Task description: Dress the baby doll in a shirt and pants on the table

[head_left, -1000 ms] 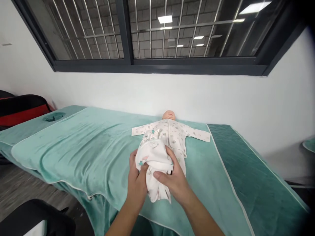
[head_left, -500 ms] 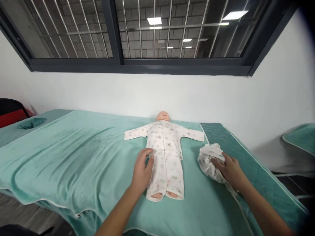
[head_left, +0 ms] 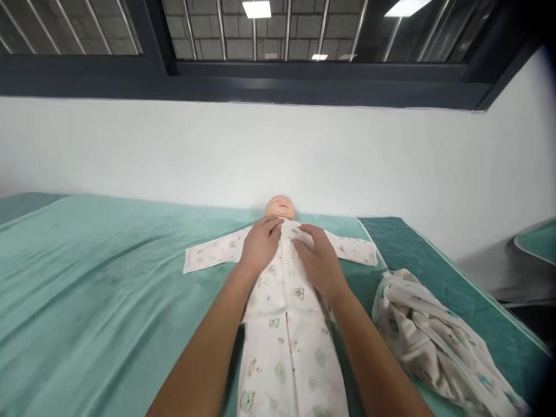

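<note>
A baby doll (head_left: 280, 206) lies on its back on a teal towel (head_left: 108, 272), dressed in a white printed sleepsuit (head_left: 286, 341) with its sleeves spread out. My left hand (head_left: 259, 245) rests on the doll's chest just below the neck, fingers bent onto the cloth. My right hand (head_left: 319, 260) lies beside it on the chest, fingertips pressing the sleepsuit's front near the collar. Whether either hand pinches the fabric is not clear. A crumpled white printed cloth (head_left: 430, 336) lies to the right, apart from both hands.
The bed runs along a white wall (head_left: 391, 162) under a dark-framed window (head_left: 278, 87). A darker teal quilted cover (head_left: 452, 278) shows at the bed's right side. Another teal-covered surface (head_left: 536, 243) shows at the far right.
My right hand let go of the crumpled cloth on the right and moved to the doll's chest. My left hand slid from the doll's hip up to the chest. The view has moved closer.
</note>
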The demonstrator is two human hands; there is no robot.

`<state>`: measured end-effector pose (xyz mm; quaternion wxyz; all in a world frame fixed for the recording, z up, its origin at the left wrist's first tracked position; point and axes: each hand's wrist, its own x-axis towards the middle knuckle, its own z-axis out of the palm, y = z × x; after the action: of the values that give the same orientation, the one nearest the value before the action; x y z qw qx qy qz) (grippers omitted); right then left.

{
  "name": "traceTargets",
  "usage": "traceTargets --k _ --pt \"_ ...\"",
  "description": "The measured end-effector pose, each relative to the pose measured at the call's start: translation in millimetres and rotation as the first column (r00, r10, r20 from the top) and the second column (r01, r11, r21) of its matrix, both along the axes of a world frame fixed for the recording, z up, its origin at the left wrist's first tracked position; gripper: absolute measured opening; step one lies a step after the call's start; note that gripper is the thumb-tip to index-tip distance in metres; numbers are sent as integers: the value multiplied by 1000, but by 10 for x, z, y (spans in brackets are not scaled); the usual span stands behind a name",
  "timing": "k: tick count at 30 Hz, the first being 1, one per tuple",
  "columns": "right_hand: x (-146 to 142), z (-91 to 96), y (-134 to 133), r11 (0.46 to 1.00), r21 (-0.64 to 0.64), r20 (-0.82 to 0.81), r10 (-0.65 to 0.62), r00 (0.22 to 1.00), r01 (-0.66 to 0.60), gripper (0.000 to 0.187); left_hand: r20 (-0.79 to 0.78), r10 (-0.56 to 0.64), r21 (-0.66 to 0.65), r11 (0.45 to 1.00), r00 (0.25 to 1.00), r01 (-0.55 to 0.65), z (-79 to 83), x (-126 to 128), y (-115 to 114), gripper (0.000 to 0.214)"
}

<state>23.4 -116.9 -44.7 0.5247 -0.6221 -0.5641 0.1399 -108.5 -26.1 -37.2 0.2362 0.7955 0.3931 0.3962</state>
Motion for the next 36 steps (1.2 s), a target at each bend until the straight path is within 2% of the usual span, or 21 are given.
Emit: traceTargets --k 2,4,6,9,20,36 --pt "23 -1 288 998 -35 -1 44 999 -44 29 30 19 -28 999 999 -18 -30 -23 20 36" --pt "60 -6 403 992 -42 34 121 992 -119 29 37 25 -53 998 999 -23 -47 -47 6 37" --pt "100 -22 398 981 -49 50 191 980 -188 31 28 31 -73 997 999 -29 -48 -54 -8 38" --pt "140 -51 333 972 -62 38 229 973 -227 34 15 62 -91 994 998 -61 -37 -36 -10 38" --pt "128 -68 321 976 -51 32 215 976 -214 31 130 125 -135 985 984 -107 -80 -9 -7 27" --pt "117 -65 314 974 -136 162 204 965 -183 39 79 70 -140 988 994 -58 -34 -18 -15 32"
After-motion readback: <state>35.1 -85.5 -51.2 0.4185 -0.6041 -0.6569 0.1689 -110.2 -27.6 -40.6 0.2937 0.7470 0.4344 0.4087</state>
